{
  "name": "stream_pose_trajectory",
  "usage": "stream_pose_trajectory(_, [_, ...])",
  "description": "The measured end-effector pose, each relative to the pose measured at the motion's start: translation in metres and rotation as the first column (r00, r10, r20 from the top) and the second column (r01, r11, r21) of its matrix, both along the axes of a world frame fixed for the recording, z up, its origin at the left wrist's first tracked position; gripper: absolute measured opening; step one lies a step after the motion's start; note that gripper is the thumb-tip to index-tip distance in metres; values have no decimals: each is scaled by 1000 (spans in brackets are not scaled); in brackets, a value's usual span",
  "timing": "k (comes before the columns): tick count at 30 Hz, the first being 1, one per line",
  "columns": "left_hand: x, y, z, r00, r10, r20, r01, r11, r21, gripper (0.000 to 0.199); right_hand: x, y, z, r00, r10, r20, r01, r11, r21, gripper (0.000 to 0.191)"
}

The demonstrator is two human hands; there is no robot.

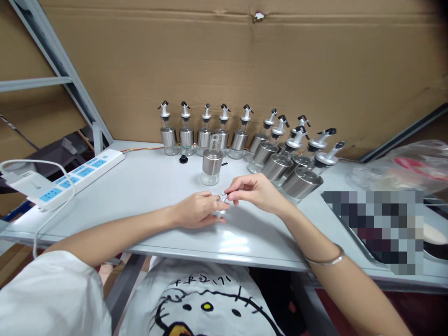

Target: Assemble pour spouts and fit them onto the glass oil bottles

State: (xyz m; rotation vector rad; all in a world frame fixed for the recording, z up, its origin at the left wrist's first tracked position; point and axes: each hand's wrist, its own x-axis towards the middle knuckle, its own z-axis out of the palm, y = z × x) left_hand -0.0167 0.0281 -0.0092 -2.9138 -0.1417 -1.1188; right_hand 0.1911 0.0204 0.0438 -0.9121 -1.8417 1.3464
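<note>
Near the table's front middle, my left hand has its fingers round a silver pourer top. My right hand comes from the right and pinches a small dark part at the top's upper end. Just behind my hands stands an upright glass bottle with a steel band and no pourer on it. A black stopper lies on the table to its left, and a small black strip lies to its right.
Several bottles with pourers stand along the cardboard wall, more of them at the right. A white power strip with a cable is on the left. At the right are a plastic bag and a blurred-out flat object.
</note>
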Motion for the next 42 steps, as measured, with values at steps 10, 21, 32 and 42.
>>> stream_pose_trajectory(10, [-2, 1, -2, 1000, 22, -7, -22, 998, -53, 24, -1, -4, -1, 973, -21, 229, -46, 958, 283, 53])
stream_pose_trajectory(21, [-2, 3, -4, 998, -58, -2, 58, 995, -78, 37, 7, 3, -4, 955, 275, -113, -296, 905, -305, 33])
stream_pose_trajectory(32, [-2, 2, -6, 998, -44, -50, 44, 999, 9, 39, 5, 1, -3, 914, 336, -229, -402, 832, -383, 27])
stream_pose_trajectory(42, [-3, 4, -9, 994, -43, -97, 46, 999, 26, 32, 1, -2, -3, 912, 353, -210, -405, 857, -320, 27])
